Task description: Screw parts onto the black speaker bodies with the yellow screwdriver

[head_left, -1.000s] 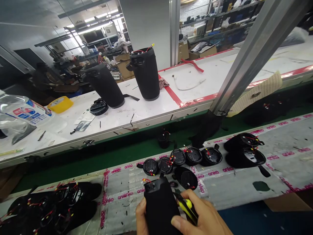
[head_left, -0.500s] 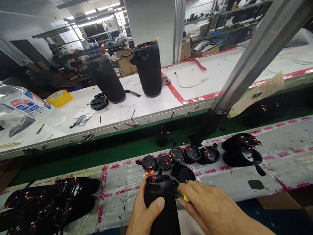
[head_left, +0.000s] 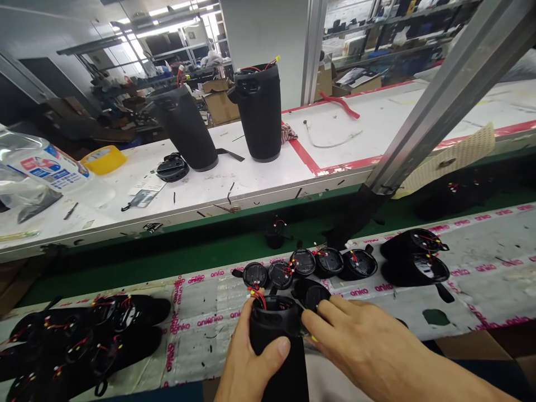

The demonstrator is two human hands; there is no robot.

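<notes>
My left hand (head_left: 259, 354) is wrapped round a black cylindrical speaker housing (head_left: 278, 365), thumb across its front. The housing stands nearly upright with its open top towards me, and red wires (head_left: 258, 296) with small connectors stick out at the left of its rim. At the housing's upper right side, my right hand (head_left: 349, 335) is closed, fingers pinched against the edge. A bit of a yellow tool (head_left: 314, 338) shows under those fingers; the rest is hidden, so its exact kind cannot be told. Just behind lies another black housing (head_left: 310, 295).
Several black housings with wires stand along the taped bench (head_left: 221, 335), with a cluster (head_left: 84, 340) on the left and two (head_left: 414, 268) at right. Beyond is a white shelf (head_left: 192, 190) carrying two speakers (head_left: 260, 114), yellow tape (head_left: 104, 159) and a plastic bottle (head_left: 50, 167). A metal post (head_left: 422, 106) slants at right.
My right hand has turned and shifted slightly against the housing's side, and less of the yellow tool shows now. My left hand keeps its hold. The whole view has shifted slightly.
</notes>
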